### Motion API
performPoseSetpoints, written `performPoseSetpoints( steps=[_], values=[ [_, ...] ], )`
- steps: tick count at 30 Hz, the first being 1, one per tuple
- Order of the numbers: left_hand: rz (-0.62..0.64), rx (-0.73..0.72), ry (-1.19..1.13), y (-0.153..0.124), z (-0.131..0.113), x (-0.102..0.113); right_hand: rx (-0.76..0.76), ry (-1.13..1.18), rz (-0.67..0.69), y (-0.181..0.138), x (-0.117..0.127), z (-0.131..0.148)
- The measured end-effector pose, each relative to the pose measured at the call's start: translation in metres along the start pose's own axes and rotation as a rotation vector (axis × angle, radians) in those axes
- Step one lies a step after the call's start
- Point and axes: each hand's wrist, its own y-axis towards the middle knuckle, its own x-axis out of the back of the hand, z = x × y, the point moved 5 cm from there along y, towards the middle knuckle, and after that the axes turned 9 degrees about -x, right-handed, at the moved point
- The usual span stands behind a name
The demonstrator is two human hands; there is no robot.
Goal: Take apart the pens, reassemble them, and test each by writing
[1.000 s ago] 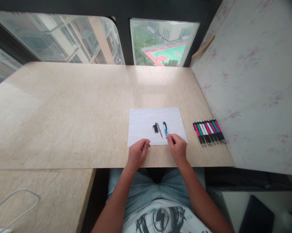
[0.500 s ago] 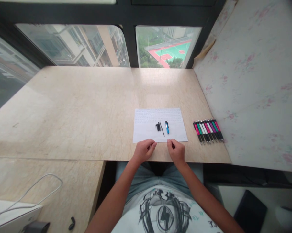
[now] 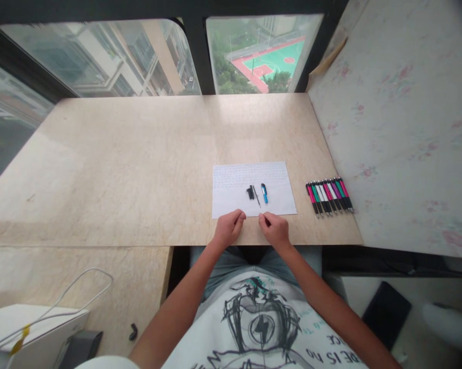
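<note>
My left hand (image 3: 230, 226) rests curled into a loose fist at the lower left edge of a sheet of paper (image 3: 231, 202) with handwriting on its upper part. Across a small gap, my right hand (image 3: 275, 228) is curled the same way by the lower right edge. Nothing shows in either hand. On the sheet, just beyond my hands, lie the parts of a pen: short black pieces (image 3: 250, 192), a thin dark refill (image 3: 256, 197) and a blue barrel with a black clip end (image 3: 264, 193).
To the right, several pens (image 3: 329, 197) in pink, green, white and purple lie in a row near the floral wall (image 3: 392, 133). Windows stand behind the tabletop (image 3: 139, 164). At lower left are a cable (image 3: 81, 310), a white box (image 3: 50, 333) and a small black object (image 3: 133, 332).
The view has tilted slightly, so the scene sits higher. My right hand has shifted a little toward the left one. The pen parts lie as before.
</note>
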Motion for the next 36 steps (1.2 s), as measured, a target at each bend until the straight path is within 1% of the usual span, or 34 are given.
performPoseSetpoints(
  steps=[4, 9, 13, 20, 27, 31, 36],
  values=[
    [0.017, 0.017, 0.003, 0.0012, 0.0010, -0.0015, -0.019, 0.028, 0.029, 0.0016, 0.0008, -0.0016],
    [0.027, -0.006, 0.041, 0.0021, -0.0001, -0.0038, -0.053, 0.131, 0.007, 0.0020, 0.0064, -0.0041],
    [0.031, -0.018, 0.057, 0.0011, -0.0014, -0.0041, -0.065, 0.155, 0.014, 0.0017, 0.0080, -0.0039],
    [0.041, -0.012, 0.071, 0.0003, 0.0005, -0.0045, -0.050, 0.147, 0.012, 0.0011, 0.0057, -0.0038],
    [0.058, -0.031, 0.096, 0.0012, 0.0011, -0.0060, 0.030, 0.131, 0.027, 0.0000, 0.0003, -0.0044],
    [0.049, -0.034, 0.061, -0.0001, 0.0017, -0.0065, 0.048, 0.120, 0.045, 0.0002, 0.0003, -0.0027],
    [0.016, -0.033, -0.040, -0.0014, 0.0015, -0.0020, 0.038, 0.100, 0.031, 0.0014, 0.0028, 0.0002]
  ],
)
